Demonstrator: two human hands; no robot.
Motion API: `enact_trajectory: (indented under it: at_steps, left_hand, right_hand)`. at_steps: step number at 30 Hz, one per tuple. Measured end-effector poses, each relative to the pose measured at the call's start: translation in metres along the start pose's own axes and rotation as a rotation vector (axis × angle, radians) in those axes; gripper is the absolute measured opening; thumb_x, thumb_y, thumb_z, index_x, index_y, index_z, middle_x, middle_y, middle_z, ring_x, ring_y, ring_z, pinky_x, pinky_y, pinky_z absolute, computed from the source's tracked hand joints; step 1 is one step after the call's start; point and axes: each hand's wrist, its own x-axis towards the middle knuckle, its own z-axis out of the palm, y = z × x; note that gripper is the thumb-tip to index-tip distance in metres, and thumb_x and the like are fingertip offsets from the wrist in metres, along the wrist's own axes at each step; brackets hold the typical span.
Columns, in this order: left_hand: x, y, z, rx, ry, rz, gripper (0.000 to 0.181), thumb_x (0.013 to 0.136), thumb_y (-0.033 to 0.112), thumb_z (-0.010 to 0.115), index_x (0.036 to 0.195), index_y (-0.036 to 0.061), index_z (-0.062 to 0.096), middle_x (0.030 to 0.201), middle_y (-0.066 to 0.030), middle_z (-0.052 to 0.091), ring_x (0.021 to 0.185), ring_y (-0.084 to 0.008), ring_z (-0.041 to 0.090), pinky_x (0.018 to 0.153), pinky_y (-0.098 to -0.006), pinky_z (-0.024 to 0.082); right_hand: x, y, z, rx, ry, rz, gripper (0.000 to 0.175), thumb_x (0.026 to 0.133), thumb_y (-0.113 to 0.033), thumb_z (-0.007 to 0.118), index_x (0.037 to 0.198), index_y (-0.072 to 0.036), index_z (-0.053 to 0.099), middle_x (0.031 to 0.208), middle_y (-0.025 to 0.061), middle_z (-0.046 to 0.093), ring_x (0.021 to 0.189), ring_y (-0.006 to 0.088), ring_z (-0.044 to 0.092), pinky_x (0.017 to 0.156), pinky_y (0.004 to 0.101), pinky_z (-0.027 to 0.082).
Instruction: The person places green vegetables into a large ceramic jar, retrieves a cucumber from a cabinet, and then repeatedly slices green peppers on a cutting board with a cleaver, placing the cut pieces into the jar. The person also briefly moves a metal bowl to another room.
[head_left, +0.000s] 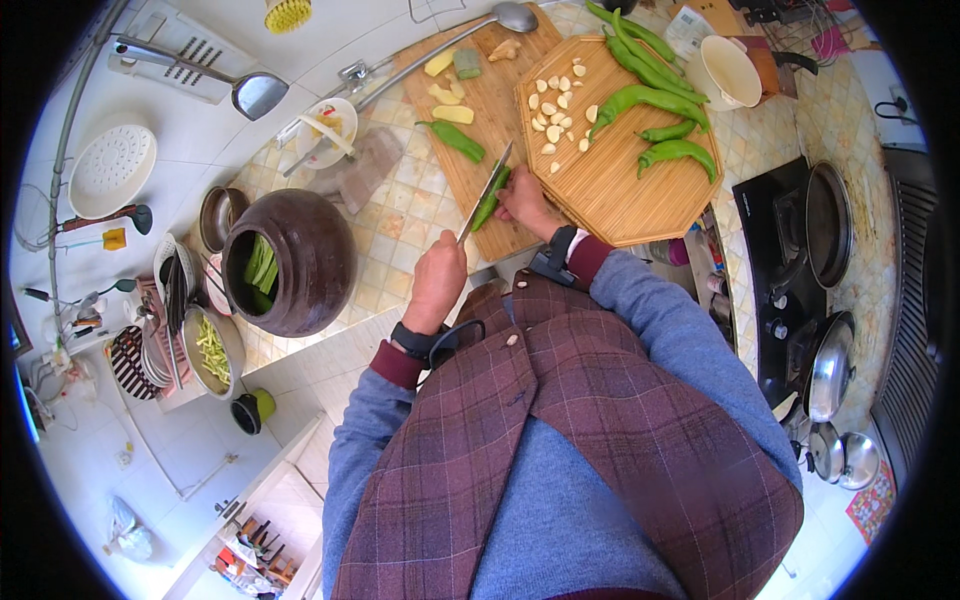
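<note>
My left hand (437, 283) grips the handle of a kitchen knife (484, 190), its narrow blade angled up and to the right. Under the fingers of my right hand (529, 202), a green chili pepper (487, 209) is held against the wooden cutting board (498, 241). The blade lies along this pepper; whether it has cut in, I cannot tell. Another green pepper (456, 141) rests farther up the board, near pieces of peeled ginger (453, 114). Right of the board, an octagonal slatted wooden tray (622, 202) carries peeled garlic cloves (553, 133) and several long green peppers (651, 105).
A dark brown earthenware jar (322, 262) with green vegetable pieces inside stands left, beside a bowl of cut green strips (212, 352). A long-handled metal ladle (514, 16) lies across the board's far end. At right is a black gas stove (772, 300) bearing a frying pan (829, 225).
</note>
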Motion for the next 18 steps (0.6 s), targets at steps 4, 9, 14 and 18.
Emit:
enact_trajectory:
  at_steps: [4, 9, 14, 18]
  left_hand:
    - [0.007, 0.005, 0.003, 0.033, 0.0, 0.047, 0.015, 0.088, 0.012, 0.051, 0.084, -0.0028, 0.048, 0.069, -0.026, 0.059, 0.066, -0.0441, 0.06, 0.057, -0.0511, 0.048]
    - [0.018, 0.012, 0.007, 0.029, -0.04, 0.027, 0.016, 0.088, 0.012, 0.05, 0.084, -0.0032, 0.046, 0.068, -0.0271, 0.058, 0.065, -0.0457, 0.059, 0.057, -0.0533, 0.047]
    - [0.018, 0.007, 0.02, 0.07, -0.077, -0.032, 0.009, 0.083, 0.005, 0.051, 0.084, -0.003, 0.048, 0.07, -0.0254, 0.059, 0.067, -0.0426, 0.061, 0.059, -0.0497, 0.049]
    - [0.018, -0.004, 0.041, 0.043, -0.029, 0.012, 0.007, 0.08, 0.002, 0.051, 0.085, -0.0023, 0.048, 0.072, -0.0244, 0.059, 0.069, -0.0419, 0.062, 0.059, -0.0486, 0.05]
  right_hand:
    - [0.002, 0.001, 0.001, -0.014, 0.008, -0.017, 0.023, 0.082, 0.009, 0.054, 0.095, 0.008, 0.036, 0.064, 0.0167, 0.057, 0.048, 0.0248, 0.063, 0.037, 0.0344, 0.049]
    - [0.001, 0.0, 0.001, -0.028, 0.016, -0.037, 0.023, 0.081, 0.012, 0.052, 0.095, 0.008, 0.035, 0.062, 0.0165, 0.055, 0.048, 0.026, 0.063, 0.036, 0.0352, 0.049]
    - [0.001, 0.002, 0.003, 0.005, 0.02, -0.011, 0.025, 0.08, 0.014, 0.052, 0.096, 0.007, 0.035, 0.064, 0.0176, 0.055, 0.048, 0.0271, 0.063, 0.035, 0.0358, 0.049]
    - [0.006, 0.013, 0.005, 0.027, 0.036, -0.021, 0.026, 0.079, 0.013, 0.053, 0.097, 0.006, 0.036, 0.068, 0.0197, 0.056, 0.049, 0.0287, 0.063, 0.035, 0.0367, 0.049]
